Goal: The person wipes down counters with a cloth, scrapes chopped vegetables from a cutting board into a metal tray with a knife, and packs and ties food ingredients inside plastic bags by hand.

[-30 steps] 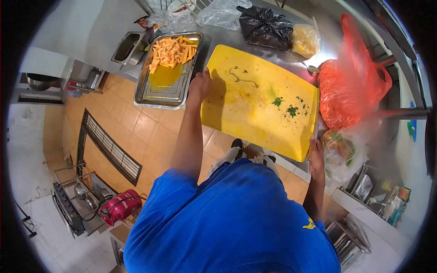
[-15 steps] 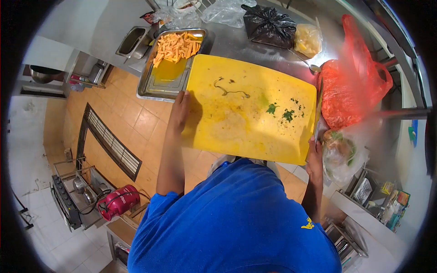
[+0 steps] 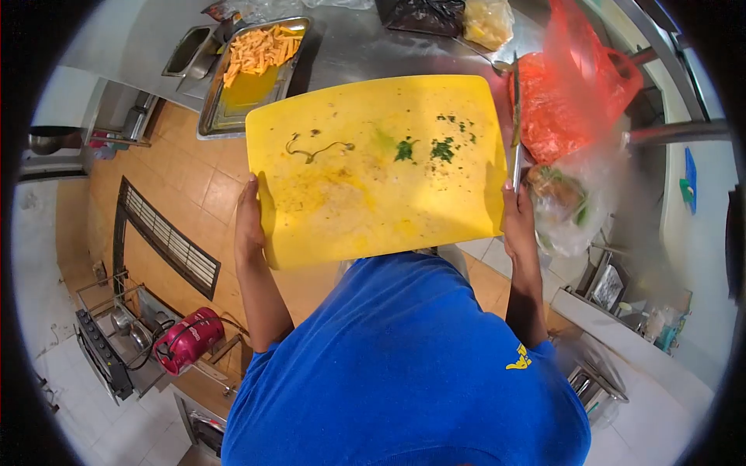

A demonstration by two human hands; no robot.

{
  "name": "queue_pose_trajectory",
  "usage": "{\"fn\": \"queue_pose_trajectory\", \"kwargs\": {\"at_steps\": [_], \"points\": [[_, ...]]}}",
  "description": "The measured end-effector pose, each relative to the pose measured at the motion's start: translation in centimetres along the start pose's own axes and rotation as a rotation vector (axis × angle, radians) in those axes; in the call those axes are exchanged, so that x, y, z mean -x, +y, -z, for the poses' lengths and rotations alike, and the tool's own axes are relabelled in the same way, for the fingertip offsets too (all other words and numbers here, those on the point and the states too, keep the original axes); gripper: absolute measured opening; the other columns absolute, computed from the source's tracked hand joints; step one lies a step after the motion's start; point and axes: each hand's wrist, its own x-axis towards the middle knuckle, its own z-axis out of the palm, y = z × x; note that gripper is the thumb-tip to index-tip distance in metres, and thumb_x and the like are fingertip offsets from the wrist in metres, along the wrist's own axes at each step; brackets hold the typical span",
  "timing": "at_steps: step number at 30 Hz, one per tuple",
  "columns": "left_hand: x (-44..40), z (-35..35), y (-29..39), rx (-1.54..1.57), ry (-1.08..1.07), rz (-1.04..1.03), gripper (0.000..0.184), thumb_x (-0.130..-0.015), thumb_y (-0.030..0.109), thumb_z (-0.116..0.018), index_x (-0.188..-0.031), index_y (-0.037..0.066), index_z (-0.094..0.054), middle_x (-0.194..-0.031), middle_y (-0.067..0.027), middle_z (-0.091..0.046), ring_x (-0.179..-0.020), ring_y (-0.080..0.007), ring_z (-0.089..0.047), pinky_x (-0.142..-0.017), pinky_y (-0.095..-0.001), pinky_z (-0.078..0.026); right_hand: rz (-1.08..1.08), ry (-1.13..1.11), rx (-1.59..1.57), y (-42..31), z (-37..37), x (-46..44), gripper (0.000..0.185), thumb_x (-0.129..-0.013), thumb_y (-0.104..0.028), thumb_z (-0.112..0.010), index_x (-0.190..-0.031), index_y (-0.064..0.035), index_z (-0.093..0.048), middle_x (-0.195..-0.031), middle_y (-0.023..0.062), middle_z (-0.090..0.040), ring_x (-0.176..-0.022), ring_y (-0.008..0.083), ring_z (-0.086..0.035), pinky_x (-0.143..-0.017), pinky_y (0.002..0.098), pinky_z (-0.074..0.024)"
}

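Observation:
A yellow cutting board (image 3: 373, 210) is held level in front of my body, with chopped green herbs (image 3: 442, 149) on its right half and a thin dark stem (image 3: 311, 153) on its left. My left hand (image 3: 249, 220) grips the board's left edge. At the right edge, my right hand (image 3: 518, 216) holds the board together with a knife (image 3: 517, 132), whose blade points away from me. The fingers under the board are hidden.
Behind the board is a steel counter (image 3: 342, 54) with a tray (image 3: 208, 123) of orange strips at the left. Black, red (image 3: 548, 116) and clear plastic bags (image 3: 567, 217) lie at the back and right. A red gas cylinder (image 3: 189, 340) stands at the lower left.
The board has moved left and toward my body, and is turned more level. Both hands moved with it, still gripping its sides. The counter items have shifted up and left in view.

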Motion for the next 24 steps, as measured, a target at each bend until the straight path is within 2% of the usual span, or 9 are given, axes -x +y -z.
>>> {"fn": "queue_pose_trajectory", "kwargs": {"at_steps": [2,3,7,10,12,15,18,20,24], "points": [[1.3,0.7,-1.4,-0.023,0.084,-0.037,0.047,-0.095,0.037,-0.043,-0.124,0.001,-0.046,-0.112,-0.0151,-0.059,-0.095,-0.0219,-0.062,-0.078,-0.0335,-0.052,-0.005,-0.041,-0.003,0.5,0.1,0.9,0.033,-0.096,-0.031,-0.047,-0.095,0.0009,-0.053,-0.084,0.0027,-0.049,-0.076,0.0103,-0.042,-0.067,0.0265,-0.0376],[2.0,1.1,-2.1,-0.010,0.113,-0.051,0.048,-0.095,0.037,-0.044,-0.125,0.000,-0.045,-0.111,-0.0149,-0.060,-0.094,-0.0220,-0.062,-0.078,-0.0333,-0.052,0.034,-0.067,0.131,1.1,0.6,1.2,0.029,-0.097,-0.029,-0.045,-0.106,-0.0024,-0.054,-0.088,-0.0019,-0.052,-0.080,0.0049,-0.043,-0.071,0.0214,-0.0384],[4.9,1.3,-4.1,-0.011,0.251,-0.063,0.051,-0.094,0.037,-0.048,-0.127,-0.001,-0.044,-0.114,-0.0150,-0.059,-0.096,-0.0221,-0.062,-0.080,-0.0322,-0.050,0.047,-0.110,0.138,1.8,2.6,2.7,0.028,-0.096,-0.026,-0.047,-0.089,0.0004,-0.048,-0.082,0.0072,-0.038,-0.076,0.0155,-0.037,-0.072,0.0293,-0.0346],[6.9,2.2,-5.6,-0.008,0.310,-0.086,0.053,-0.093,0.038,-0.050,-0.125,-0.004,-0.045,-0.115,-0.0152,-0.058,-0.094,-0.0216,-0.062,-0.079,-0.0311,-0.050,0.073,-0.205,0.132,1.4,4.2,3.6,0.026,-0.096,-0.025,-0.047,-0.087,0.0003,-0.046,-0.082,0.0075,-0.037,-0.076,0.0153,-0.037,-0.071,0.0304,-0.0348],[8.7,2.5,-6.9,-0.040,0.363,-0.068,0.054,-0.092,0.039,-0.050,-0.125,-0.004,-0.045,-0.114,-0.0155,-0.059,-0.094,-0.0218,-0.062,-0.079,-0.0310,-0.051,0.118,-0.256,0.176,0.3,6.0,5.0,0.023,-0.095,-0.021,-0.048,-0.091,0.0015,-0.046,-0.087,0.0112,-0.040,-0.081,0.0199,-0.039,-0.075,0.0319,-0.0355],[12.6,-0.9,-7.1,0.028,0.365,-0.046,0.052,-0.093,0.041,-0.047,-0.126,0.000,-0.046,-0.116,-0.0152,-0.058,-0.096,-0.0251,-0.062,-0.079,-0.0351,-0.052,0.308,-0.298,0.293,-0.5,8.5,6.7,0.022,-0.093,-0.017,-0.051,-0.097,0.0036,-0.045,-0.096,0.0170,-0.043,-0.091,0.0272,-0.042,-0.083,0.0334,-0.0360],[14.0,-1.1,-7.5,0.055,0.325,-0.004,0.052,-0.094,0.042,-0.043,-0.126,0.002,-0.046,-0.117,-0.0155,-0.058,-0.097,-0.0266,-0.062,-0.080,-0.0380,-0.052,0.379,-0.299,0.322,-1.6,10.4,8.4,0.023,-0.092,-0.015,-0.051,-0.102,0.0048,-0.046,-0.103,0.0174,-0.042,-0.097,0.0275,-0.042,-0.088,0.0333,-0.0351],[13.8,-0.9,-7.1,0.092,0.284,0.072,0.052,-0.094,0.042,-0.043,-0.126,0.002,-0.046,-0.116,-0.0158,-0.059,-0.097,-0.0267,-0.062,-0.080,-0.0379,-0.052,0.351,-0.268,0.263,-2.0,10.8,9.3,0.024,-0.092,-0.014,-0.050,-0.106,0.0050,-0.046,-0.106,0.0164,-0.042,-0.099,0.0260,-0.042,-0.090,0.0322,-0.0344],[12.8,-1.4,-6.3,0.032,0.267,0.000,0.053,-0.092,0.042,-0.048,-0.126,0.001,-0.046,-0.116,-0.0149,-0.058,-0.097,-0.0250,-0.061,-0.080,-0.0359,-0.051,0.237,-0.203,0.142,-2.8,10.8,11.4,0.026,-0.094,-0.012,-0.048,-0.114,0.0043,-0.046,-0.108,0.0136,-0.041,-0.101,0.0222,-0.042,-0.090,0.0299,-0.0341]]}}
